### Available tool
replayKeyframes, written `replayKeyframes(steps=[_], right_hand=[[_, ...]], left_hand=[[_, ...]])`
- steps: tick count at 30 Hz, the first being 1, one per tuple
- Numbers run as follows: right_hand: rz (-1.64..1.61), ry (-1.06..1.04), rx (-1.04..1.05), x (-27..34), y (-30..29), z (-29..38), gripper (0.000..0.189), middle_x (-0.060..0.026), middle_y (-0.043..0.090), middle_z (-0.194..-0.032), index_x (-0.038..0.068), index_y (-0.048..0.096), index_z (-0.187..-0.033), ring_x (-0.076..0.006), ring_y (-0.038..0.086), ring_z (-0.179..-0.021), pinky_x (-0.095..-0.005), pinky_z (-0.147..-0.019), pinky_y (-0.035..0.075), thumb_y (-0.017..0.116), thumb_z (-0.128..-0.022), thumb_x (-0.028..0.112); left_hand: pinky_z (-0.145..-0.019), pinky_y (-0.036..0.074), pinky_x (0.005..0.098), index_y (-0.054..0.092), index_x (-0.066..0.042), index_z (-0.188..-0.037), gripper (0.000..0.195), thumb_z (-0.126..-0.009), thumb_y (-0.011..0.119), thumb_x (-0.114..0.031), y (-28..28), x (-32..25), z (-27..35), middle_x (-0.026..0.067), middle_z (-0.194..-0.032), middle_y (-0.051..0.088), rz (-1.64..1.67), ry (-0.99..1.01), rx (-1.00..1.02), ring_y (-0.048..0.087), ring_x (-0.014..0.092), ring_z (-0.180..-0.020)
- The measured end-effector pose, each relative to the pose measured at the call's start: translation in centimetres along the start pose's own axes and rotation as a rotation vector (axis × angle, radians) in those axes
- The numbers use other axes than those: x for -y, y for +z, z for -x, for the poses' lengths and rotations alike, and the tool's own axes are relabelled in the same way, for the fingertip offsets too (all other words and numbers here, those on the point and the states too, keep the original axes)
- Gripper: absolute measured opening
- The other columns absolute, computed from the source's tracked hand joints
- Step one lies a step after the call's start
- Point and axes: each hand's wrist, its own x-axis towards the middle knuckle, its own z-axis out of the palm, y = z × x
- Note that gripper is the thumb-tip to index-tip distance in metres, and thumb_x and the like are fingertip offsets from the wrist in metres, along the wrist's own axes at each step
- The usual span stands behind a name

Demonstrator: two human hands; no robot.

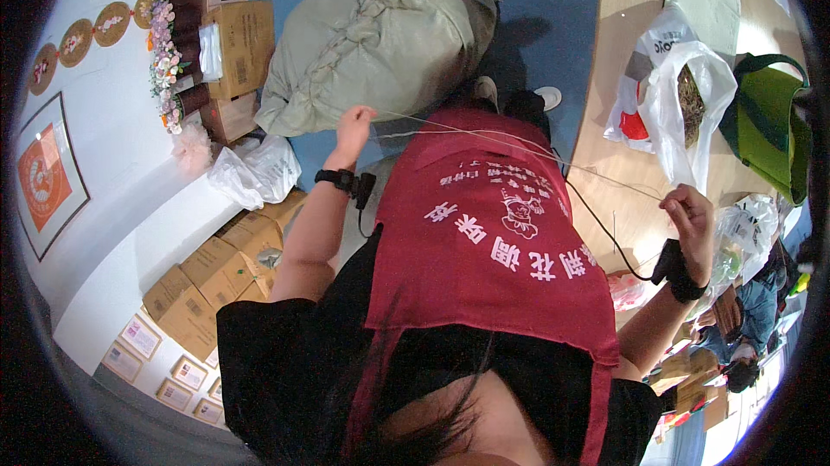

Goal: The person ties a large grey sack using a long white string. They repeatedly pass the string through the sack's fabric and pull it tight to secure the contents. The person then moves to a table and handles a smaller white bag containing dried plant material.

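A thin pale string (519,139) stretches across the front of my red apron (454,232), from one hand to the other. My left hand (355,132) pinches it at the left, just in front of a large grey-green woven sack (382,44). At the right, my right hand (691,216) holds the string between thumb and fingertips, over the wooden table's edge. A second strand runs slack from near my left hand across the apron. The sack stands full on the blue floor, its seam puckered and its top gathered into a twisted neck.
Cardboard boxes (243,44) and a white plastic bag (256,171) line the left wall. On the wooden table (622,31) at right are a plastic bag of dried plant material (690,103) and a green felt bag (768,129). Another person (752,330) is at far right.
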Motion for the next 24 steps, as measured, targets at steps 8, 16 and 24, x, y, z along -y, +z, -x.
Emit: replayKeyframes(steps=[8, 16, 24], right_hand=[[-0.171, -0.206, -0.196, -1.5, -1.4, 1.8, 0.023, 0.0006, 0.046, -0.074, 0.004, 0.055, -0.077, -0.0115, 0.042, -0.073, -0.0250, -0.071, 0.033, 0.063, -0.091, 0.020], [-0.397, -0.312, -0.384, 0.7, -0.7, 1.1, 0.006, 0.0009, 0.049, -0.084, 0.003, 0.057, -0.094, -0.0088, 0.041, -0.068, -0.0240, -0.064, 0.035, 0.059, -0.092, 0.009], [0.577, -0.695, -0.135, 10.7, 14.7, -3.4, 0.008, -0.0094, 0.066, -0.079, 0.007, 0.066, -0.086, -0.0284, 0.065, -0.071, -0.0381, -0.063, 0.053, 0.066, -0.085, 0.014]], left_hand=[[-0.088, 0.046, 0.0381, 0.072, -0.003, -0.104, 0.028, -0.090, 0.060, -0.025, -15.9, 21.0, -7.7, 0.0142, -0.101, 0.070, -0.232, 0.001, -0.395, 0.063, 0.027, -0.097], [-0.083, 0.049, 0.0479, 0.069, -0.007, -0.101, 0.033, -0.088, 0.056, -0.035, -23.4, 26.0, -8.6, 0.0238, -0.098, 0.069, -1.017, 0.023, 0.108, 0.064, 0.039, -0.097], [-0.109, 0.035, 0.0407, 0.056, -0.008, -0.131, 0.038, -0.094, 0.052, -0.008, -3.9, -19.4, -0.2, 0.0149, -0.131, 0.058, -0.060, 0.811, 0.391, 0.051, 0.028, -0.126]])
